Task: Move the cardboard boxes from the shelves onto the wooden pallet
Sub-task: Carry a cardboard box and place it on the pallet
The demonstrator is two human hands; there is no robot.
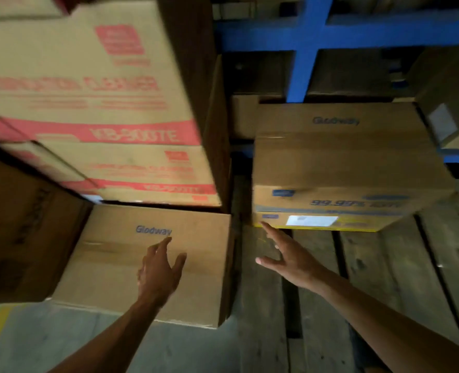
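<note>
Two Glodway boxes are the ones in play here. One Glodway box [153,265] sits low on the left, tucked under a stack of red-printed cartons [93,103], with its near edge hanging out over the concrete floor [61,343]. The other Glodway box [341,168] sits on the wooden pallet [384,278], pushed toward the back by the blue rack frame [307,44], which I'd guess leaves the front slats free for more boxes. That one looks delivered already; the left one looks like the next to go.

Both hands are reaching out with nothing in them. The left hand [159,270] is over the top of the left box, fingers spread and fairly straight, fingertips close to the printed logo. Can't tell if it's actually touching the cardboard or hovering just above it. The right hand [287,254] is wide open too, thumb splayed out, index fingertip right at the bottom corner of the pallet box, maybe brushing it. The frame is pretty motion-blurred, so contact is a guess either way.
</note>
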